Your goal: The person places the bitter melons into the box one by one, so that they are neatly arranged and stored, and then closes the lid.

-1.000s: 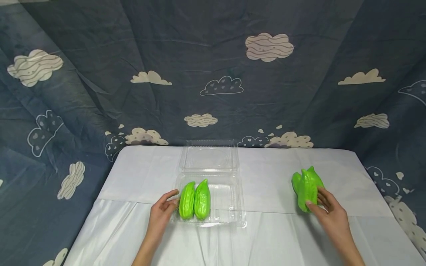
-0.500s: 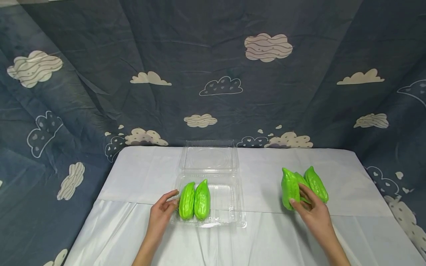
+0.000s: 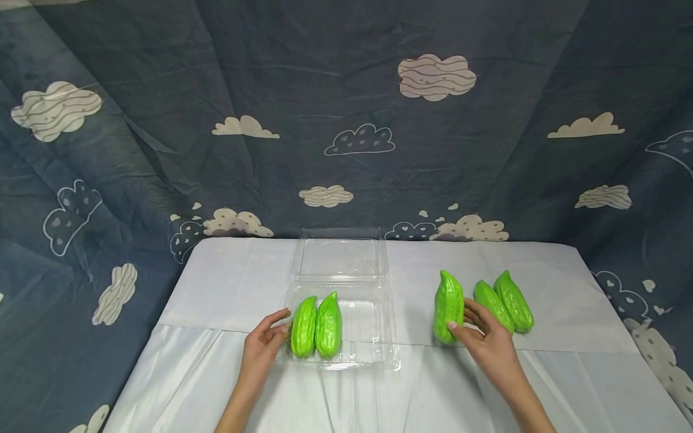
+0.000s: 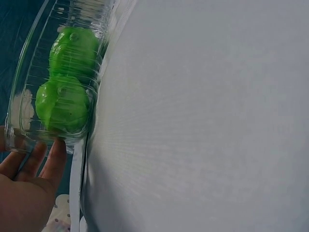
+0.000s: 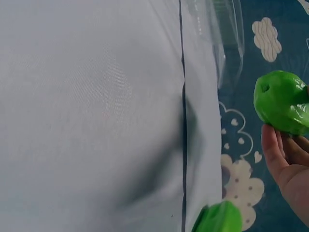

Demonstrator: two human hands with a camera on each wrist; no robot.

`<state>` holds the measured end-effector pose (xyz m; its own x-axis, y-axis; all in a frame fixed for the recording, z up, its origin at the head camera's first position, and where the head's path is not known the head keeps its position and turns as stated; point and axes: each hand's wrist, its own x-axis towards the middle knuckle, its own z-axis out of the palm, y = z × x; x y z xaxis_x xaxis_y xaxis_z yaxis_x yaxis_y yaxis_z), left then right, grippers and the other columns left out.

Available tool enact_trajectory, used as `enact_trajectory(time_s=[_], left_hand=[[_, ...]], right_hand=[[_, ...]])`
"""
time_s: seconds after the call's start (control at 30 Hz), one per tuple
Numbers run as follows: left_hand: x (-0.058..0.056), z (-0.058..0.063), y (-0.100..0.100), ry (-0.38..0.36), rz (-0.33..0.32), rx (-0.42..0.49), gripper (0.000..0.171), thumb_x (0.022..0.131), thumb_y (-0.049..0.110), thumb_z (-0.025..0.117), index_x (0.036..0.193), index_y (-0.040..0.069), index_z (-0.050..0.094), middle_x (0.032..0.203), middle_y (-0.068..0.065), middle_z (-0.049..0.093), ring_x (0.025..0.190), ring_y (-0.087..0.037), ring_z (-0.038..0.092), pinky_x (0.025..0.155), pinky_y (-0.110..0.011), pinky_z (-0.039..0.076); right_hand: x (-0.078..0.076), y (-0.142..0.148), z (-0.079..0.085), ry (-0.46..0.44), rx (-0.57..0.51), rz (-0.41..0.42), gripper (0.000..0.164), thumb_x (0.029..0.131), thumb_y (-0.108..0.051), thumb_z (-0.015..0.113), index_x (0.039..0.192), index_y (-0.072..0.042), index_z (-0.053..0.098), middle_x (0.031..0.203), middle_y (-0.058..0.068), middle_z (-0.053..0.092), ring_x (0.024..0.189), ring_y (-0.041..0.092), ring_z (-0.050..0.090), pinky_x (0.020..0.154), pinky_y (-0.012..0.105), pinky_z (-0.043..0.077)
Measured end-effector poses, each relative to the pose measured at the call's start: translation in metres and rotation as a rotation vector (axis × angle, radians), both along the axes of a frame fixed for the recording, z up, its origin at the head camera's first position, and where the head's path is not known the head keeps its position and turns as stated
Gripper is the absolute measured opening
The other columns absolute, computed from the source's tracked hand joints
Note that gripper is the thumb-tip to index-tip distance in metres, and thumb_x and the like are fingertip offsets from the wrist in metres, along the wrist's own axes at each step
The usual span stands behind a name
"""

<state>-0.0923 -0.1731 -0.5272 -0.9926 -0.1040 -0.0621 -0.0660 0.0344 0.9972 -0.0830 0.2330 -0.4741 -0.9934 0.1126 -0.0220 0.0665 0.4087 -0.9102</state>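
One gourd (image 5: 282, 104) — wrist view: seemingly dimpled.

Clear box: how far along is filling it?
Two green vegetables lie side by side in the clear box, so those look done. A third vegetable is in the right hand; the left hand touches the box's edge. Apparently left: two more vegetables on the table, and perhaps closing the open lid.

white-clothed table (image 3: 216, 288), open clear box (image 3: 365, 322), two green gourds (image 3: 515, 305) side by side at right
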Motion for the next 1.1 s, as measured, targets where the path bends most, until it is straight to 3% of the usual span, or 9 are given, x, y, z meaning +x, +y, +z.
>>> enact_trajectory(time_s=[0.2, 0.47, 0.87, 1.1], left_hand=[[0.000, 0.000, 0.000, -0.001, 0.000, 0.000, 0.035, 0.096, 0.000, 0.058, 0.130, 0.004, 0.062, 0.119, -0.018, 0.067, 0.113, -0.026, 0.062, 0.090, -0.021, 0.048], [0.000, 0.000, 0.000, 0.003, 0.001, 0.001, 0.035, 0.096, 0.000, 0.058, 0.130, 0.004, 0.061, 0.120, -0.019, 0.066, 0.114, -0.028, 0.062, 0.090, -0.020, 0.048], [0.000, 0.000, 0.001, -0.001, 0.004, -0.007, 0.035, 0.096, 0.001, 0.059, 0.130, 0.004, 0.061, 0.121, -0.019, 0.066, 0.114, -0.029, 0.062, 0.090, -0.020, 0.048], [0.000, 0.001, 0.001, -0.015, 0.014, -0.029, 0.035, 0.095, 0.001, 0.059, 0.130, 0.004, 0.062, 0.121, -0.018, 0.066, 0.113, -0.028, 0.062, 0.090, -0.021, 0.049]], right_hand=[[-0.003, -0.014, 0.002, -0.014, 0.001, 0.040, 0.072, 0.091, -0.033, 0.072, 0.148, -0.004, 0.037, 0.137, 0.020, 0.051, 0.122, 0.030, 0.051, 0.086, 0.012, 0.047], [-0.006, -0.034, 0.004, -0.013, -0.003, 0.089, 0.068, 0.089, -0.029, 0.075, 0.144, -0.008, 0.041, 0.129, 0.015, 0.057, 0.113, 0.028, 0.057, 0.084, 0.021, 0.053], [-0.008, -0.059, 0.005, -0.022, -0.110, 0.163, 0.072, 0.087, -0.024, 0.077, 0.147, -0.023, 0.039, 0.123, 0.012, 0.062, 0.105, 0.025, 0.063, 0.080, 0.028, 0.056], [-0.007, -0.072, 0.004, -0.009, -0.180, 0.202, 0.068, 0.088, -0.023, 0.076, 0.147, -0.024, 0.041, 0.127, 0.011, 0.060, 0.108, 0.024, 0.062, 0.082, 0.029, 0.056]])
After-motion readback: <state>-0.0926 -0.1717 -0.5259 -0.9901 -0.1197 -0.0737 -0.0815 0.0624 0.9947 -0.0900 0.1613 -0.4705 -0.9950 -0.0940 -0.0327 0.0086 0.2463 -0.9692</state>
